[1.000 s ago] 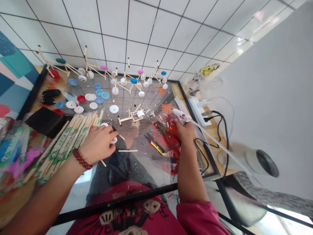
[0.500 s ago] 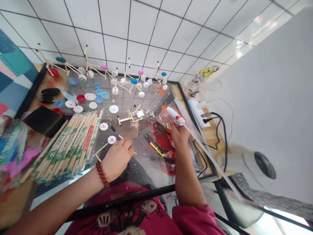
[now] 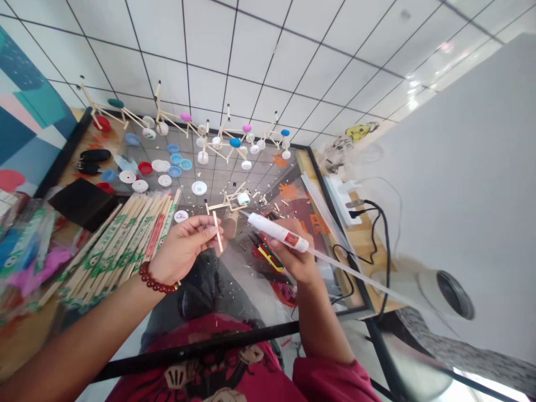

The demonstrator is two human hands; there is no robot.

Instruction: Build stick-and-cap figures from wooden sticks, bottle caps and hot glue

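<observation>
Between the thumb and fingers of my left hand [image 3: 188, 243] is a short wooden stick [image 3: 218, 231], held tilted above the glass tabletop. My right hand [image 3: 295, 254] is wrapped round a white hot glue gun [image 3: 276, 230], its nozzle pointing left toward the stick without touching it. A long clear glue stick [image 3: 355, 273] trails from the back of the gun. Just beyond the hands lies a small stick frame [image 3: 224, 205] with a white bottle cap [image 3: 243, 199] on it. Yellow-handled snips [image 3: 270, 258] lie partly behind my right hand.
Wrapped chopsticks [image 3: 121, 240] and a black block [image 3: 84, 204] lie on the left. Several stick models with coloured caps [image 3: 235, 143] stand along the back, near loose bottle caps [image 3: 175, 171]. At right are a power strip [image 3: 343, 195] and black cords [image 3: 379, 223].
My left hand has lifted a short stick off the table. My right hand has brought the glue gun left and toward me, swinging its nozzle to the left.
</observation>
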